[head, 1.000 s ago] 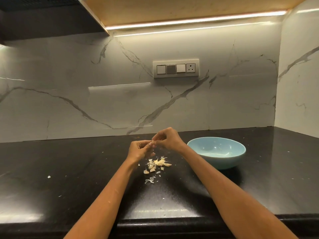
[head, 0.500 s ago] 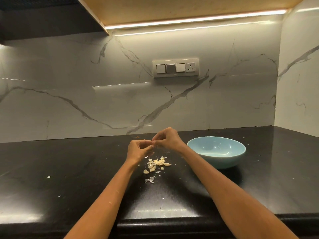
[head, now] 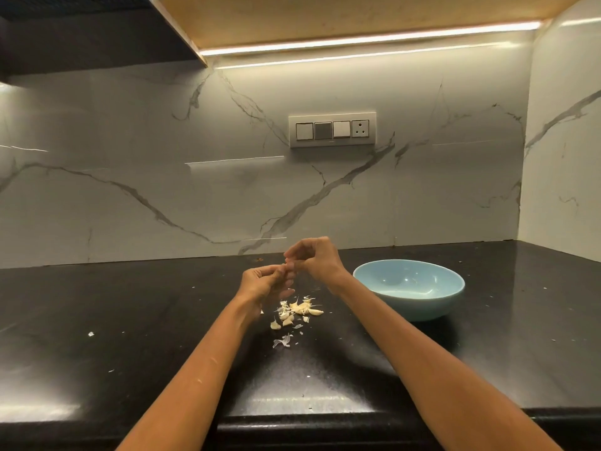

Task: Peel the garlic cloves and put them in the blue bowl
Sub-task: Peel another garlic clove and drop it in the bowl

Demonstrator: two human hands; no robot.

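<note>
Head view: I am pinching a clove (head: 287,266) between both hands, left (head: 265,283) and right (head: 313,257), fingers closed, peeling it above the pile (head: 297,312); next, I judge, dropping it into the bowl (head: 409,307).

Compared with a second ago, the left hand (head: 265,283) sits slightly lower and its fingers (head: 287,292) have loosened, spreading a little at its 3 o'clock side above the garlic pile. The right hand (head: 313,258) has lifted a touch toward 12 o'clock, so it now sits higher than the left. The fingertips of both hands still meet over something small; whether it is a garlic clove is too small to tell.
</note>
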